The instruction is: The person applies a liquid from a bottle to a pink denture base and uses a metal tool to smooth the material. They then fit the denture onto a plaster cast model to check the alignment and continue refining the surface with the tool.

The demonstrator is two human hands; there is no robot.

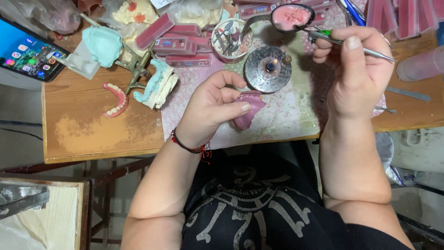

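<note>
My left hand (213, 107) grips a pink wax denture base (247, 111) just above the near edge of the wooden table (92, 134). My right hand (356, 69) holds a thin metal wax-carving tool (370, 52) like a pen, its tip reaching toward a ladle of pink wax (291, 16) at the back. Between my hands a small round metal burner (268, 68) stands with a lit flame.
A denture arch with teeth (115, 99) and plaster casts with green impressions (157, 83) lie to the left. Red wax boxes (180, 41), a cup of tools (231, 39) and a phone (27, 48) crowd the back. A wooden box (51, 213) stands lower left.
</note>
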